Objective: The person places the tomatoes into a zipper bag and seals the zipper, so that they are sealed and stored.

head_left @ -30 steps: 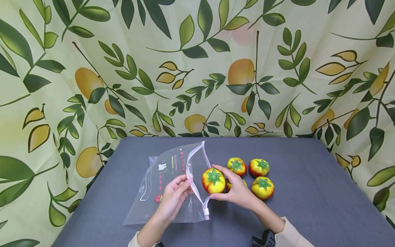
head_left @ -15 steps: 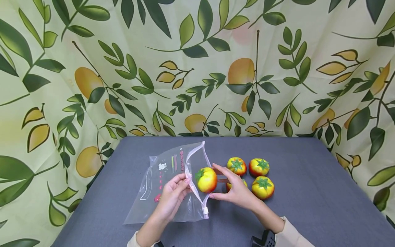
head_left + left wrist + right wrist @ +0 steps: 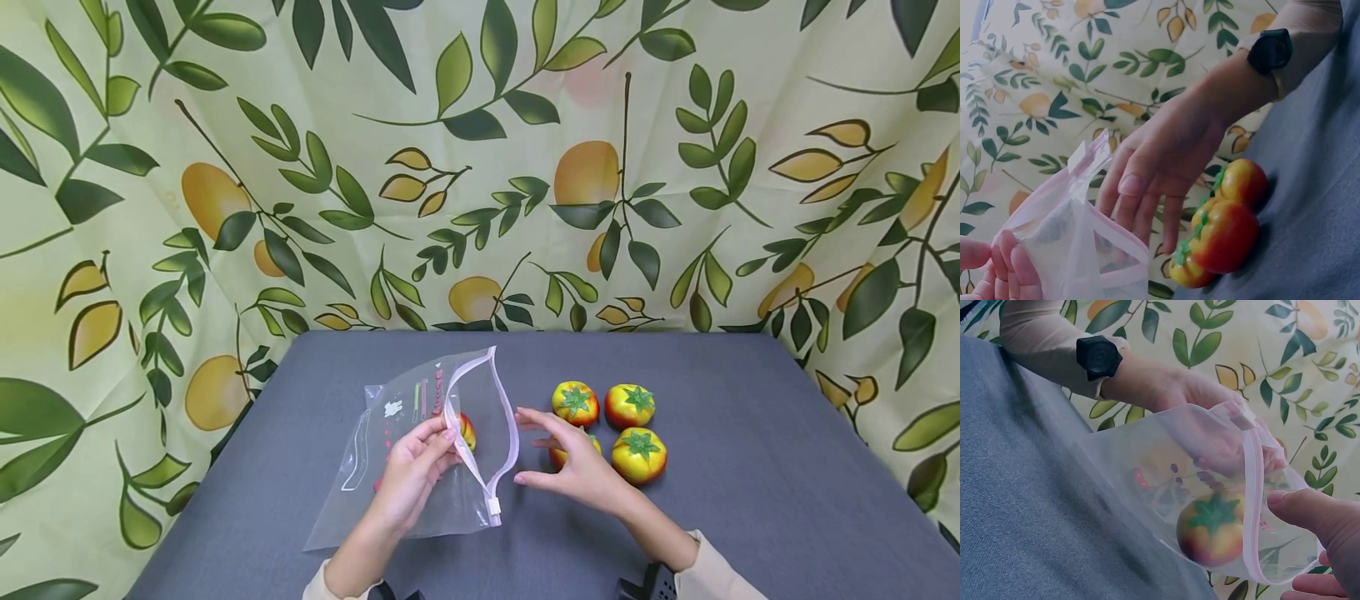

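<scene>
A clear zip bag [image 3: 420, 500] with a pink-edged mouth lies toward the left of the table. My left hand [image 3: 416, 471] pinches the near lip of its mouth, holding it apart. One yellow-red toy tomato [image 3: 1211, 528] with a green leafy top sits inside the bag, partly hidden by my left hand in the head view. At the right of the mouth my right hand [image 3: 573, 462] holds nothing, thumb and fingers spread. Several like tomatoes [image 3: 639, 456] stand on the table just beyond it; one is partly covered by that hand.
A grey cloth-covered table [image 3: 750, 467] spreads out on both sides. Behind it hangs a leaf-and-fruit print curtain [image 3: 480, 208]. A white slider [image 3: 493, 506] sits at the near end of the bag's zip.
The tomato has left my right hand and dropped leftward into the bag. The bag mouth now gapes wider, and my right hand has stayed near the opening.
</scene>
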{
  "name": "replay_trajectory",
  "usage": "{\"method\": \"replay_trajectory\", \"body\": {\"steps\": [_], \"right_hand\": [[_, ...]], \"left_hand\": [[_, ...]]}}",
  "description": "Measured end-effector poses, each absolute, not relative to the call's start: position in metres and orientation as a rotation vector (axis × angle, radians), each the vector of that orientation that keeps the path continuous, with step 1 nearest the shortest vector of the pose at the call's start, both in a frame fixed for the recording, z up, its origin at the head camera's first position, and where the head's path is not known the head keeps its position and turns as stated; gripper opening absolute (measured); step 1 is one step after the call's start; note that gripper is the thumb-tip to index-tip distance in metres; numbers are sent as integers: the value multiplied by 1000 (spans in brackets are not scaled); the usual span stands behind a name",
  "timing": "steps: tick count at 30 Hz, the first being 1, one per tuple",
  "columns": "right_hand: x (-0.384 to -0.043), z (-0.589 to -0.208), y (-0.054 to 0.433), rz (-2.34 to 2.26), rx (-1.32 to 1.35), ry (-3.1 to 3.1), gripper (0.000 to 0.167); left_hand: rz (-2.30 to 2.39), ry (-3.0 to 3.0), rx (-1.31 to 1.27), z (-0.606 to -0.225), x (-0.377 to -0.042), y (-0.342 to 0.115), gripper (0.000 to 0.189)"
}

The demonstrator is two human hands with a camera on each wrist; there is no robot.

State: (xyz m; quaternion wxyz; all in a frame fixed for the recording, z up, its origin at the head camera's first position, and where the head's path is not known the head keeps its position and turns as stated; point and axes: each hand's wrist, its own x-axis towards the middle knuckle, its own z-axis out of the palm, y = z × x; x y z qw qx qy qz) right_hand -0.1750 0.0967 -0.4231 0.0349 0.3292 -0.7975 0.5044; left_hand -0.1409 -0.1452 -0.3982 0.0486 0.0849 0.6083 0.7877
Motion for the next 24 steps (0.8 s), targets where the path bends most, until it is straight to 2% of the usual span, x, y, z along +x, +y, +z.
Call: {"method": "replay_trajectory", "body": {"steps": [10,17,24], "right_hand": [[-169,-426,111,1548,990,-2423,63],[-167,-426,125,1600,902,-2461,58],[-167,-428,138,1582,883,-2415,52]], "left_hand": [[2265,2029,128,-394,-142,-144,37],[2314,2032,69,-394,-143,-144,34],[2340,2031,42,-394,-144,-145,23]]}}
